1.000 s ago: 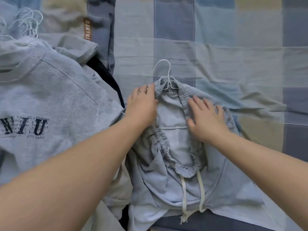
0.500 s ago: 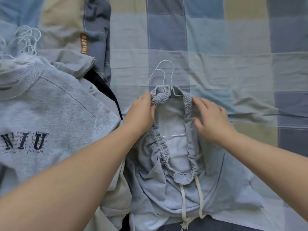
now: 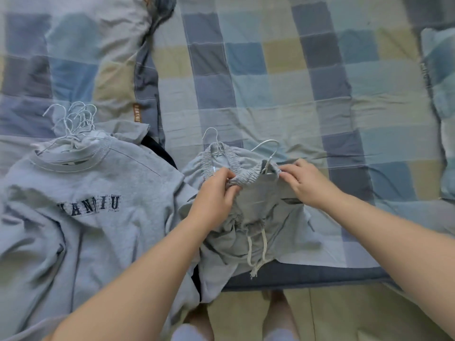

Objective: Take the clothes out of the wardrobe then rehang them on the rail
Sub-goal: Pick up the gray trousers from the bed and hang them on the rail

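Observation:
Grey drawstring shorts (image 3: 248,217) lie on the bed in the middle of the head view, waistband away from me. My left hand (image 3: 215,193) pinches the elastic waistband at its middle. My right hand (image 3: 304,182) grips the waistband's right end, where a white wire hanger (image 3: 267,151) pokes out. A second white hanger (image 3: 213,139) shows its hook at the waistband's left end. A grey sweatshirt with dark lettering (image 3: 81,205) lies to the left on a pile of clothes, with several white hanger hooks (image 3: 73,121) at its collar.
A checked blue, grey and tan quilt (image 3: 283,82) covers the bed. A pillow (image 3: 440,94) lies at the right edge. The bed's front edge runs below the shorts, with tan floor (image 3: 344,316) and my feet under it.
The view pulled back and tilted up. My hands lifted and spread the waistband sideways; the right hand moved right with one hanger, so two hooks now stand apart.

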A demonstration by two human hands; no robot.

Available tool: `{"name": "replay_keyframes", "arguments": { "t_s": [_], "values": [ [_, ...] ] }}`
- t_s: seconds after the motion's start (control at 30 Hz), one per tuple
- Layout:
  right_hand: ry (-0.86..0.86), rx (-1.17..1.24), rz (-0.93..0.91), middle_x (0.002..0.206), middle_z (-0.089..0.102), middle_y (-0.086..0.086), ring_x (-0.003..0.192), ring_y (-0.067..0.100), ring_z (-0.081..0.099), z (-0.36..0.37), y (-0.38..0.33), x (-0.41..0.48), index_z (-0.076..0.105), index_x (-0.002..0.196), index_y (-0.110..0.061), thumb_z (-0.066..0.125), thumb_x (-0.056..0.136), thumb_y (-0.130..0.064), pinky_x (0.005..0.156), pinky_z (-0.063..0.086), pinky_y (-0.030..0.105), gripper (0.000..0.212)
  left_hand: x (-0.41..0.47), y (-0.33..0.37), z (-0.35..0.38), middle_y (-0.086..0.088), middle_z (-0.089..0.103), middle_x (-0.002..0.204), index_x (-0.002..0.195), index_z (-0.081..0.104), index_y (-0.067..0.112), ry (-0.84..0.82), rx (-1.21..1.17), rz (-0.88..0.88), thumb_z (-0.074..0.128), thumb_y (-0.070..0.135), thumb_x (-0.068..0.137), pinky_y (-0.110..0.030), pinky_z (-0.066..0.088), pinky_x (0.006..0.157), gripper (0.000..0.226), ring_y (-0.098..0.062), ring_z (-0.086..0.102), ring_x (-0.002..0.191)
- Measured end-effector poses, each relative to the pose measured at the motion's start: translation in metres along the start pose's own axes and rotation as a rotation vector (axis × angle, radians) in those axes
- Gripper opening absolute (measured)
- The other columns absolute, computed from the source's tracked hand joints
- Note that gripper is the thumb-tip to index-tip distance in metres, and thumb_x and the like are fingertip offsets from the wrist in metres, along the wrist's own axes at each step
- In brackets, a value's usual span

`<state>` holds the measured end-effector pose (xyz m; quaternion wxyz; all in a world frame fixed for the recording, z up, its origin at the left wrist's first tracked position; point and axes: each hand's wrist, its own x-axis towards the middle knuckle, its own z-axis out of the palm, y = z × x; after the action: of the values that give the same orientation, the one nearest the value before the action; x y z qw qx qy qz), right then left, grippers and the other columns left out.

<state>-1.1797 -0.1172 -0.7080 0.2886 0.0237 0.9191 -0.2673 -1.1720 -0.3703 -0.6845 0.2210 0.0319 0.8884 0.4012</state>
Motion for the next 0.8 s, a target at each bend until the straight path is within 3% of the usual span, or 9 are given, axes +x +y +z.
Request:
{"name": "replay_keyframes", "arguments": {
  "t_s": [0.13,0.27,0.43,0.63,0.8],
  "values": [
    [0.043,0.005,0.051,0.108,0.046,-0.007,0.109,0.017,0.050,-0.028,-0.024,-0.083,0.059,0.124,-0.036,0.042,0.101,-0.042,0.098,0.039,0.041,0.029,-0.047,0.041,-0.021,0.013,0.052,0.073,0.092,0.050,0.022,-0.065,-0.039,0.075,0.062,0.017,0.095,-0.027,0.034,0.063,0.013,-0.004,0.049,0.069],
    [0.126,-0.010,0.115,0.116,0.054,-0.007,0.111,0.020,0.053,-0.040,-0.051,-0.163,0.057,0.121,-0.032,0.040,0.102,-0.041,0.098,0.040,0.048,0.027,-0.091,0.072,-0.045,0.018,0.052,0.070,0.094,0.052,0.023,-0.145,-0.047,0.161,0.063,0.016,0.095,-0.019,0.031,0.060,0.013,0.007,0.049,0.067],
    [0.287,0.034,0.198,0.099,0.052,-0.012,0.098,0.019,0.055,-0.044,-0.086,-0.252,0.057,0.112,-0.028,0.042,0.102,-0.039,0.089,0.041,0.042,0.021,-0.129,0.110,-0.074,0.015,0.053,0.071,0.097,0.054,0.021,-0.216,-0.005,0.321,0.064,0.018,0.094,-0.016,0.032,0.059,0.011,0.004,0.049,0.065],
    [0.474,0.160,0.279,0.094,0.064,-0.005,0.088,0.017,0.057,-0.048,-0.111,-0.353,0.061,0.100,-0.023,0.053,0.098,-0.034,0.075,0.044,0.036,0.014,-0.162,0.162,-0.087,0.003,0.061,0.094,0.114,0.058,0.017,-0.319,0.147,0.509,0.062,0.020,0.095,-0.034,0.045,0.073,0.020,-0.020,0.056,0.084],
    [0.723,0.225,0.355,0.084,0.062,-0.017,0.081,0.008,0.058,-0.046,-0.119,-0.451,0.057,0.089,-0.038,0.056,0.096,-0.035,0.074,0.048,0.038,0.007,-0.198,0.227,-0.074,0.005,0.064,0.096,0.107,0.060,0.021,-0.416,0.155,0.732,0.065,0.023,0.093,-0.030,0.047,0.073,0.015,-0.014,0.057,0.085]
  ]
}}
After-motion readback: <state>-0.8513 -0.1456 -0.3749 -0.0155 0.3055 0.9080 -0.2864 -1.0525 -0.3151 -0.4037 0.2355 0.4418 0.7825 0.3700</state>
